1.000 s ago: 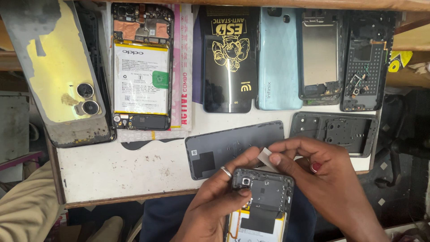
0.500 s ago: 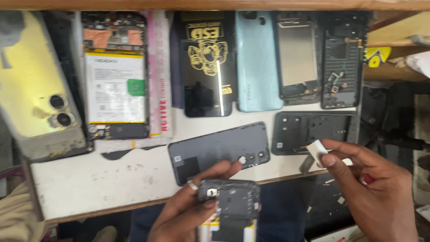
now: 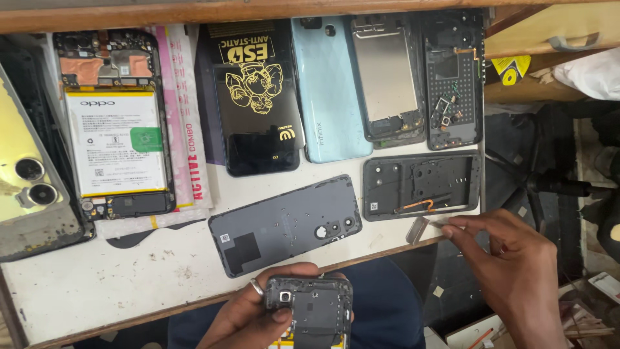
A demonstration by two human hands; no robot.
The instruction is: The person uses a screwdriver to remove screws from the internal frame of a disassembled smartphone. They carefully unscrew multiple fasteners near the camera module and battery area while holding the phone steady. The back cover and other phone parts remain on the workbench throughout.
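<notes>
My left hand grips an opened dark phone with a bare camera module, low in the middle, just off the table's front edge. My right hand reaches to the table's front right corner, its fingertips pinching a small thin strip beside a small grey metal piece that lies on the edge. A grey back cover lies face down on the white table between the two hands, above the held phone.
Along the back lie an opened phone with a white battery, a black glossy phone, a light blue back cover and two dark frames. A yellow back cover sits at far left, a dark mid-frame near right.
My right hand has moved away from the held phone to the table's right front corner with the small piece. The view has shifted right and lower.
</notes>
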